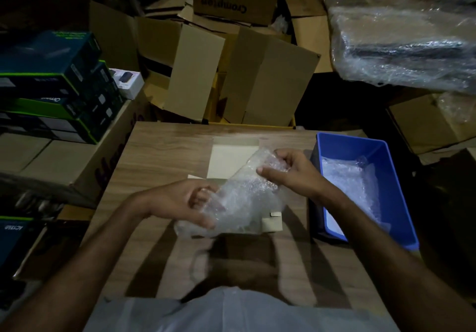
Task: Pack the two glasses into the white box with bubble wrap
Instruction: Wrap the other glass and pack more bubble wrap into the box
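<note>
A long bundle of bubble wrap [244, 192] is held slantwise above the open white box [229, 161] on the wooden table. My left hand [185, 202] grips its lower left end. My right hand [288, 171] grips its upper right end, thumb pressed on the wrap. Whatever is inside the wrap is hidden, and I cannot make out a glass. The box lid stands open at the far side, and a small flap [273, 222] shows under the bundle.
A blue plastic bin [386, 177] with more bubble wrap in it stands at the table's right edge. Stacked dark product boxes [56, 86] rise at the left. Brown cartons [231, 73] crowd the far side, with a plastic-wrapped load [401, 45] at the upper right.
</note>
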The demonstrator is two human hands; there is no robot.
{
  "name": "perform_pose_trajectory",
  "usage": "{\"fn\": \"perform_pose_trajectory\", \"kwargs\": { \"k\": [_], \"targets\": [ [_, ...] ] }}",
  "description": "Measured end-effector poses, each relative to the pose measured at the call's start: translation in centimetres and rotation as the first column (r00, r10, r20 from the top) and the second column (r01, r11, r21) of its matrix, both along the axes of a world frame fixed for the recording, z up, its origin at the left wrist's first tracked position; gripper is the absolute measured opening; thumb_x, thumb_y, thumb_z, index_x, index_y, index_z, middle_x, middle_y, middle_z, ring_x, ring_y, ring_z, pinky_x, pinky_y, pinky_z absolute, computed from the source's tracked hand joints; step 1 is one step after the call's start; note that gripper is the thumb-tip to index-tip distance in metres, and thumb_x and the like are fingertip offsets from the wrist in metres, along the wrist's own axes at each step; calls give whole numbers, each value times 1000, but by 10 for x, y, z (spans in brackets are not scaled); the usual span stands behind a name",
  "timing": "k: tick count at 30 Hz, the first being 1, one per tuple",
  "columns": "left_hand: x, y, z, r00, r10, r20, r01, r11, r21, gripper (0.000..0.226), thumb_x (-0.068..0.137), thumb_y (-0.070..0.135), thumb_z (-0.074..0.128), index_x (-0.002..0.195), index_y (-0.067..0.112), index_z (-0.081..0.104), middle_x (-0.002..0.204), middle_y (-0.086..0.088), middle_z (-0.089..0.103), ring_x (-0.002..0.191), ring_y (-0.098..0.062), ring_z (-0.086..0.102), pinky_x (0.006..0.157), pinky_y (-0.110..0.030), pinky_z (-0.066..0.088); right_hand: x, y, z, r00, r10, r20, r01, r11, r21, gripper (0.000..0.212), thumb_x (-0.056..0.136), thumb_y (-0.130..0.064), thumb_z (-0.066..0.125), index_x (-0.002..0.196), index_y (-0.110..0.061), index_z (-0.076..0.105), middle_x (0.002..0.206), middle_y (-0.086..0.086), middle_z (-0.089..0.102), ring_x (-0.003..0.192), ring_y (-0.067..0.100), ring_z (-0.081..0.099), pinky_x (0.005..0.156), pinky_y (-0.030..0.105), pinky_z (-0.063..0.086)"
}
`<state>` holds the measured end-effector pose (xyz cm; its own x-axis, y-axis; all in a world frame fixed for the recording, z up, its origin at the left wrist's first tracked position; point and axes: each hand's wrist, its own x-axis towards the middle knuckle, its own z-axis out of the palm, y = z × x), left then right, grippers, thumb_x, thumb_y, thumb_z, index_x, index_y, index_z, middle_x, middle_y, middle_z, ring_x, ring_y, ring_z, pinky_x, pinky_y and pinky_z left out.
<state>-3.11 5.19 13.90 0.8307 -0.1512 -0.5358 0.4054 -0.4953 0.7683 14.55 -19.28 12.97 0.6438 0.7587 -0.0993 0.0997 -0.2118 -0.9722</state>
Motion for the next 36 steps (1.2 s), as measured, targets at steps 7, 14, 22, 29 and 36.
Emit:
{"fn": "perform_pose_trajectory", "kwargs": {
  "k": [7, 14, 22, 29, 36],
  "targets": [
    [16, -35, -19, 870, 453, 194, -393, 875, -283, 24, 96, 16, 65, 117, 3, 66, 108, -12, 76, 97, -22, 71, 90, -44, 53, -19, -1, -27, 516, 83, -853, 274, 927, 256, 73, 88, -64, 60, 133, -6, 65, 133, 20, 64, 123, 36, 62, 109, 53, 46],
    [4, -62, -35, 617, 759, 210, -662, 644, -382, 28, 96, 0, 61, 120, -10, 49, 85, -19, 70, 53, 1, 64, 48, -10, 46, -76, 1, -49, 446, 164, -880, 365, 865, 346, 93, 62, -49, 92, 135, -2, 60, 128, 27, 65, 108, 39, 70, 80, 45, 62],
    [-1, -63, -43, 562, 793, 236, -642, 598, -479, 45, 97, 7, 63, 139, 22, 54, 116, -9, 72, 103, -30, 73, 72, -37, 63, -85, 5, -49, 708, -276, -650, 412, 909, 62, 111, 80, -5, 82, 159, -42, 13, 152, 16, 43, 98, 20, 74, 75, 38, 62],
    [-11, -28, -32, 833, 465, 299, -438, 885, -158, 77, 69, 10, 91, 138, 22, 60, 134, 10, 64, 119, -1, 63, 97, -24, 54, -76, 4, -40, 940, -118, -320, 147, 987, 67, 76, 75, 4, 83, 142, -19, 56, 129, 1, 64, 112, 19, 68, 95, 44, 58],
    [-10, -16, -31, 845, 179, 504, -363, 885, 293, 18, 79, 41, 83, 87, 32, 69, 105, 14, 56, 98, -7, 57, 68, -33, 56, -68, 13, -42, 965, -66, 255, 110, 980, -164, 14, 85, -30, 77, 97, -23, 77, 100, 1, 71, 89, 11, 67, 70, 23, 54]
  ]
}}
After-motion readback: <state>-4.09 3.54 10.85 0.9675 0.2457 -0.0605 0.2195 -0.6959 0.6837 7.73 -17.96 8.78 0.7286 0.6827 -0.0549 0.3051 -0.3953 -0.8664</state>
